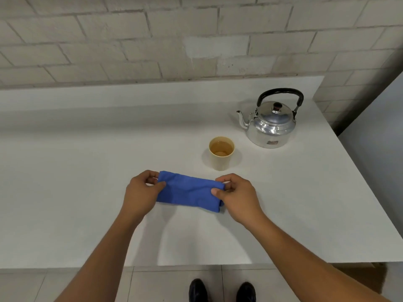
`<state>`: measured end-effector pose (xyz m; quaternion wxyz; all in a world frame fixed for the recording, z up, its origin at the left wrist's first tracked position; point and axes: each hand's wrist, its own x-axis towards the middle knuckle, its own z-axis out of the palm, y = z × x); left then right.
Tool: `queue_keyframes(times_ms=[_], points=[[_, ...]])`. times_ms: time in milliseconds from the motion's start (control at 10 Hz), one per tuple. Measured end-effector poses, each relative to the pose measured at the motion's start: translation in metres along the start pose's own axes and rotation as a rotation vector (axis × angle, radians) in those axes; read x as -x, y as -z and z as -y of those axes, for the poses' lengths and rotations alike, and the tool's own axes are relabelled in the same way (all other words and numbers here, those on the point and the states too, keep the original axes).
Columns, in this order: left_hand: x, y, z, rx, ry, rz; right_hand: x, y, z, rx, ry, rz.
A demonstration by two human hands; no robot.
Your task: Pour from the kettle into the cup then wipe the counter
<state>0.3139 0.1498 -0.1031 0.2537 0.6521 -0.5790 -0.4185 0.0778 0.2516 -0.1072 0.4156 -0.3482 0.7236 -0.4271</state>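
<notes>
A folded blue cloth (189, 190) lies on the white counter (76, 171) in front of me. My left hand (141, 192) pinches its left end and my right hand (235, 197) pinches its right end. Just beyond the cloth stands a beige cup (221, 159) holding brownish liquid. A shiny metal kettle (271, 125) with a black handle sits upright behind the cup to the right, its spout pointing left.
A pale brick wall (152, 40) rises behind a raised ledge at the back of the counter. The counter's right edge runs diagonally past the kettle. Its front edge is near my body, with tiled floor and my dark shoes (220, 290) below.
</notes>
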Motion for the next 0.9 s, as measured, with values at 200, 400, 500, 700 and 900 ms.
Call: queue_keyframes(times_ms=[200, 400, 500, 700, 900], points=[[-0.027, 0.062, 0.031, -0.074, 0.067, -0.072, -0.026, -0.06, 0.019, 0.065, 0.009, 0.113], [-0.041, 0.083, 0.058, -0.156, 0.1, -0.116, -0.031, -0.099, 0.017, 0.2, 0.085, 0.105], [-0.044, 0.079, 0.066, -0.247, 0.098, -0.13, -0.032, -0.105, 0.017, 0.285, 0.134, 0.1], [-0.044, 0.075, 0.068, -0.383, 0.029, -0.172, -0.03, -0.105, 0.017, 0.387, 0.233, 0.073], [-0.027, 0.065, 0.059, -0.318, -0.232, -0.141, -0.012, -0.086, 0.015, 0.297, 0.17, 0.035]])
